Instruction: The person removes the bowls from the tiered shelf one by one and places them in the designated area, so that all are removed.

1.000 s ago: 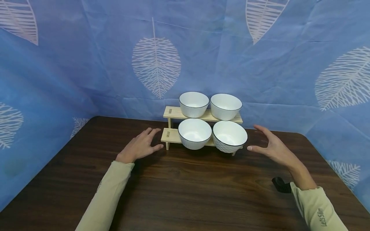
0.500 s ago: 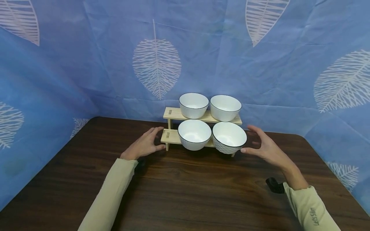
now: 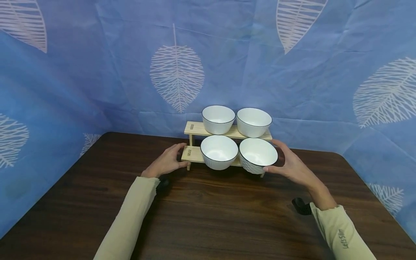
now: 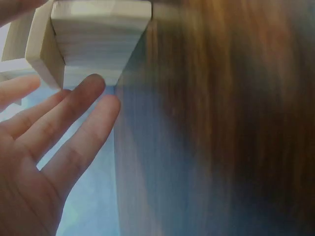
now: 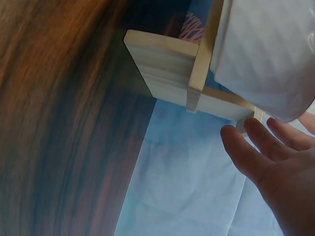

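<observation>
A two-tier wooden rack (image 3: 195, 154) holds white bowls with dark rims. On its lower tier sit a ribbed bowl (image 3: 219, 152) and, to the right, a bowl with a diamond-textured outside (image 3: 258, 156). My left hand (image 3: 167, 160) is at the rack's left end, thumb in front and fingers behind; the left wrist view shows its fingers (image 4: 81, 147) spread and fairly straight. My right hand (image 3: 294, 166) spans the right side of the textured bowl, thumb tip at its front. In the right wrist view several fingers (image 5: 243, 152) extend loosely beside and below that bowl.
Two more white bowls (image 3: 218, 120) stand on the upper tier at the back. Behind the dark wooden table (image 3: 211, 216) hangs a blue cloth (image 3: 123, 72) with white leaf prints. A black strap-like piece (image 3: 300, 206) sticks out at the right cuff.
Both hands have moved inward: the left to the rack's left end, the right leftward up to the textured bowl. The rack and bowls have stayed in place.
</observation>
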### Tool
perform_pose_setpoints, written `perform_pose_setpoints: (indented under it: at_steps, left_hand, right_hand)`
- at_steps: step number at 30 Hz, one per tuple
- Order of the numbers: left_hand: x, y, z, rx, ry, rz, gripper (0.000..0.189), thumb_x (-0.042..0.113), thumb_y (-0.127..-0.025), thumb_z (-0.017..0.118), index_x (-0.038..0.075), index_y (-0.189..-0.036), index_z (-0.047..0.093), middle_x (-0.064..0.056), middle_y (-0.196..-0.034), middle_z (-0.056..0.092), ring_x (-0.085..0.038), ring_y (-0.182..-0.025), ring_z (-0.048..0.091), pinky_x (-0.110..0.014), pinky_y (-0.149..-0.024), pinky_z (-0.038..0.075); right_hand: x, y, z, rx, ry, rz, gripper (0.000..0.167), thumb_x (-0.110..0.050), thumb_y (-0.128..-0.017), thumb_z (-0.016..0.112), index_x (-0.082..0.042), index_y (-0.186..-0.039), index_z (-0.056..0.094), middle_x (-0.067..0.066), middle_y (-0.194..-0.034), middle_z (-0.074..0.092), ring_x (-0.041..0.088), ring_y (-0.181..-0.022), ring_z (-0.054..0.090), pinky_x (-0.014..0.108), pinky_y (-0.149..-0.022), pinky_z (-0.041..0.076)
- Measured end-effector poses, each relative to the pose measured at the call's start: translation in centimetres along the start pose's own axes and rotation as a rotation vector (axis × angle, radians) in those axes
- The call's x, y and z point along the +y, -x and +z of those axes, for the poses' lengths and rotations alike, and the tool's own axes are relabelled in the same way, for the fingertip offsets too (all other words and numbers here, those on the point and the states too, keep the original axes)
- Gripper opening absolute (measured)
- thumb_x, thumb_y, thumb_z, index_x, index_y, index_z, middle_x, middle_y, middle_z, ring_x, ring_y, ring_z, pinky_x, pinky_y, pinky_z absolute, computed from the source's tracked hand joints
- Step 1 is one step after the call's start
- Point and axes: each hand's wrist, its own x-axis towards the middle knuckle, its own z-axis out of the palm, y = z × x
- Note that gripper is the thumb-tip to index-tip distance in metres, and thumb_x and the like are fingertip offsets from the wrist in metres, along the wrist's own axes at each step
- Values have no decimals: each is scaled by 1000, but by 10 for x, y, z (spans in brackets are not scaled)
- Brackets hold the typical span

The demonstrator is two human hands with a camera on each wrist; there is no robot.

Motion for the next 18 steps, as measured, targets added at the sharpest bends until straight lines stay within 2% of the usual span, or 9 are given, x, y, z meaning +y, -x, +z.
perform_pose_setpoints:
  at_steps: [5,12,18]
  left_hand:
    - [-3,-4,2,-7,76,-55,74,20,-94,75,-7,-152,36,-25,-149,46,-42,-123,54,-53,-101,48]
    - [-3,-6,0,-24,227,-140,73,23,-96,72,-4,-153,36,-24,-138,54,-37,-114,62,-49,-88,56]
    - [-1,-7,1,-57,319,-165,78,21,-95,72,-5,-155,30,-27,-138,54,-36,-113,65,-53,-103,48]
  right_hand:
    - [0,-4,4,12,-32,-44,99,-21,-88,82,4,-158,16,30,-154,27,49,-134,39,65,-98,44]
    - [-1,-6,11,40,6,-24,106,-24,-84,85,5,-158,14,33,-156,23,52,-136,36,68,-99,42]
    - [1,-11,18,49,-23,-41,107,-23,-81,87,4,-157,17,32,-150,28,50,-129,42,66,-94,46]
